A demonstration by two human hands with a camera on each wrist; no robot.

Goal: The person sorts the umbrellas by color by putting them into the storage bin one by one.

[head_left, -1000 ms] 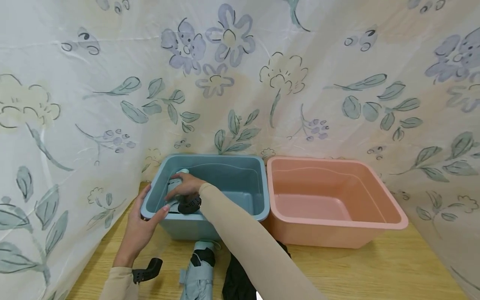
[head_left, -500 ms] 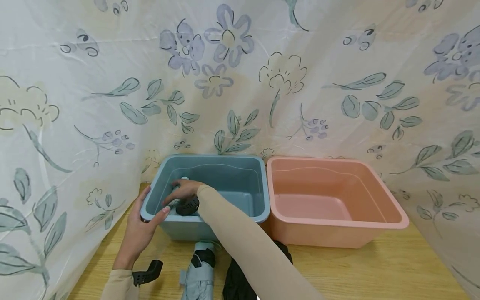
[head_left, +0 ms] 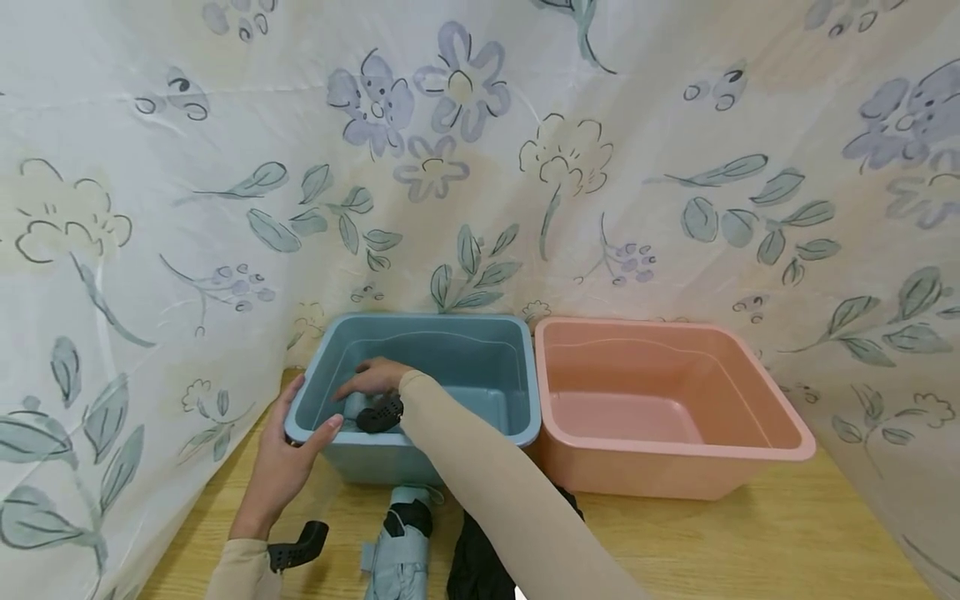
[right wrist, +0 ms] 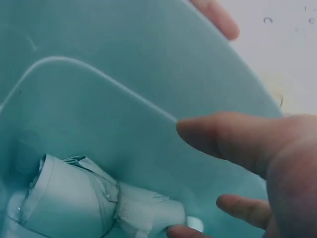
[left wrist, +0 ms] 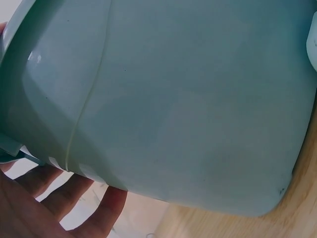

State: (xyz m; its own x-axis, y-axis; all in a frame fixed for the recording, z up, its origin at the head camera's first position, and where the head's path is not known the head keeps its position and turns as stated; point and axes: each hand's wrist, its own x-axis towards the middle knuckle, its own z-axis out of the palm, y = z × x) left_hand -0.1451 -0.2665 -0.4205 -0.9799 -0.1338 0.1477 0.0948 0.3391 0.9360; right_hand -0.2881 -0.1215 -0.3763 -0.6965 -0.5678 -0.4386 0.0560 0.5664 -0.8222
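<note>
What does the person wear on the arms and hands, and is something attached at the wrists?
Both arms are covered by plain beige sleeves down to the wrists. The left hand and right hand are bare: no gloves, and no rings show. A black perforated plastic mount sits at each wrist, the left mount and the right mount.

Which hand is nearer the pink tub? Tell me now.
The right. The right hand is inside the blue tub, which stands beside the pink tub. The left hand holds the blue tub's far corner, farther away.
</note>
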